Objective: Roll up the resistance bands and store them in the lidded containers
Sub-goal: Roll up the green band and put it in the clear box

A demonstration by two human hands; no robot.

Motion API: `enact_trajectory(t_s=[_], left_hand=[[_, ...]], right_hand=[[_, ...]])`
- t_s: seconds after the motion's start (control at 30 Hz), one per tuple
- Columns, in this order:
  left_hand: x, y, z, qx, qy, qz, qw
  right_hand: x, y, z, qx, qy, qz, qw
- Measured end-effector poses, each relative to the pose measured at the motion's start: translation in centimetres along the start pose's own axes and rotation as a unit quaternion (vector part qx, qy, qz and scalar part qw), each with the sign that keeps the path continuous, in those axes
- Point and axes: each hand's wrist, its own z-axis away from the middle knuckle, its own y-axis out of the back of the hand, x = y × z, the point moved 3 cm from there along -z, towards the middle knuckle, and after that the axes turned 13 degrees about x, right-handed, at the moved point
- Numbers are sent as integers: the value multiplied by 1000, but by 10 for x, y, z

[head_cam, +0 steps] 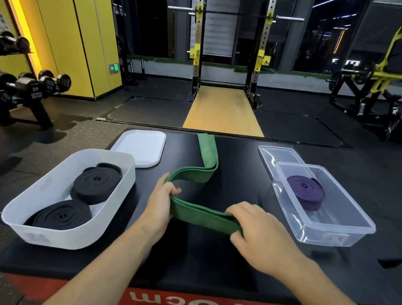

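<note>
A long green resistance band (pixel 200 174) snakes across the middle of the black platform (pixel 185 260), its far end reaching the back edge. My left hand (pixel 160 201) grips a fold of it, and my right hand (pixel 256 232) pinches its near end. To the left stands a white container (pixel 53 188) holding two rolled black bands (pixel 95 183), with its white lid (pixel 142 147) lying behind it. At the right, a clear container (pixel 334 227) holds one rolled purple band (pixel 305 190); its clear lid (pixel 280 154) is partly beneath it at the back.
The platform is a low black-topped block with a red front edge marked "15cm". A dumbbell rack (pixel 18 87) stands at the left, a squat rack (pixel 230 57) straight ahead, and a yellow-framed machine (pixel 384 78) at the right.
</note>
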Motion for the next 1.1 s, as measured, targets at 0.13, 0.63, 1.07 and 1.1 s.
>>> enact_trajectory(t_s=[0.13,0.63,1.07,1.1], left_hand=[[-4,18,-2,-40,-190,-374,907],[6,38,-13,-69,-143,-417,895],[13,-28,-37,-135,-264,-627,720],[16,-29,-37,-135,-268,-648,700]], right_hand=[[2,-30,9,29,-36,5,999],[15,-51,10,97,-42,-177,978],[12,-59,-5,102,-174,-219,955],[10,-60,-6,109,-176,-211,955]])
